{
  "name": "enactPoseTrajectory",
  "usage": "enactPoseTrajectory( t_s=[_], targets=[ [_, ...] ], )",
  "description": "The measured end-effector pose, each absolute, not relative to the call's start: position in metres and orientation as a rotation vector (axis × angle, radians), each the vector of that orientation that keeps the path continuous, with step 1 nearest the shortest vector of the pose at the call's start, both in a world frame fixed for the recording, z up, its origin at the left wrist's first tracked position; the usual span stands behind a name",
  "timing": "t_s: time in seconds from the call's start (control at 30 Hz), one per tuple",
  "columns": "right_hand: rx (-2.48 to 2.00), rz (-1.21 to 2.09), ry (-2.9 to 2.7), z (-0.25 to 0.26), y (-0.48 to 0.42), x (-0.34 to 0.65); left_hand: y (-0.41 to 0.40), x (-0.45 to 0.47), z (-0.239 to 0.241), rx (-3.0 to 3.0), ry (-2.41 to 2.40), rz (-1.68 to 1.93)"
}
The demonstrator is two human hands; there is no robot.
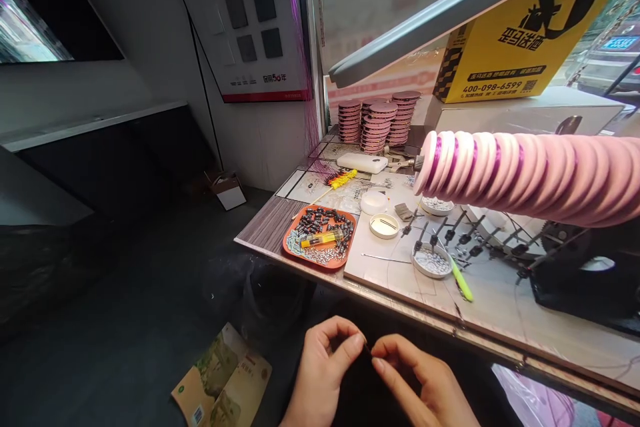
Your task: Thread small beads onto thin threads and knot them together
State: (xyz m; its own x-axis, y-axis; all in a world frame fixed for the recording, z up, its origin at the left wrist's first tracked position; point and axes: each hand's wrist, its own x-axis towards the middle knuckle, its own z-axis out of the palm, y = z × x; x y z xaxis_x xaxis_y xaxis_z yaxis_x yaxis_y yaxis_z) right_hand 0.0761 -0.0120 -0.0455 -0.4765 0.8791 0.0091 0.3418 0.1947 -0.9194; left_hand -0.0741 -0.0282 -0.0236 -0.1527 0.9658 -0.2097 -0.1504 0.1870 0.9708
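My left hand (327, 367) and my right hand (420, 377) are close together below the table's front edge. Thumb and forefinger are pinched on each. A thin dark thing (367, 349) spans the small gap between the fingertips; it is too small to name. Beyond them on the table lies an orange tray (287, 248) with dark beads, pale green pieces, small silvery parts and a yellow tube (323, 238). Right of it, a white dish (420, 273) of small grey pieces stands on a board, beside a lime-green handled tool (461, 280).
A long roll of pink discs (530, 173) juts over the table from the right. Pink spools (380, 123) stand stacked at the back. A lamp arm (450, 13) crosses above, before a yellow bag (530, 33). A cardboard piece (225, 380) lies on the floor.
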Motion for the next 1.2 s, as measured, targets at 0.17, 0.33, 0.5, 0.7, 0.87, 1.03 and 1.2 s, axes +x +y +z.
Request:
enactPoseTrajectory(
  t_s=[0.17,0.33,0.5,0.7,0.87,1.03,1.2],
  targets=[
    [-1.123,1.227,-1.914,-0.045,-0.011,0.076,-0.031,-0.074,-0.030,0.715,1.313,1.246],
    [-1.104,1.262,-1.884,-0.046,-0.009,0.077,-0.032,-0.074,-0.034,0.746,1.300,1.259],
    [-1.095,1.254,-1.859,-0.047,-0.010,0.076,-0.033,-0.074,-0.037,0.768,1.214,1.294],
    [-1.068,1.316,-1.827,-0.045,-0.013,0.075,-0.033,-0.070,-0.031,0.849,1.212,1.255],
    [-1.043,1.350,-1.862,-0.045,-0.012,0.074,-0.029,-0.064,-0.030,0.712,1.217,1.260],
    [-1.027,1.232,-1.957,-0.047,-0.013,0.074,-0.028,-0.063,-0.032,0.425,1.088,1.230],
    [-1.134,0.863,-2.273,-0.072,-0.016,0.075,-0.026,-0.065,-0.027,0.379,1.072,1.245]
  ],
)
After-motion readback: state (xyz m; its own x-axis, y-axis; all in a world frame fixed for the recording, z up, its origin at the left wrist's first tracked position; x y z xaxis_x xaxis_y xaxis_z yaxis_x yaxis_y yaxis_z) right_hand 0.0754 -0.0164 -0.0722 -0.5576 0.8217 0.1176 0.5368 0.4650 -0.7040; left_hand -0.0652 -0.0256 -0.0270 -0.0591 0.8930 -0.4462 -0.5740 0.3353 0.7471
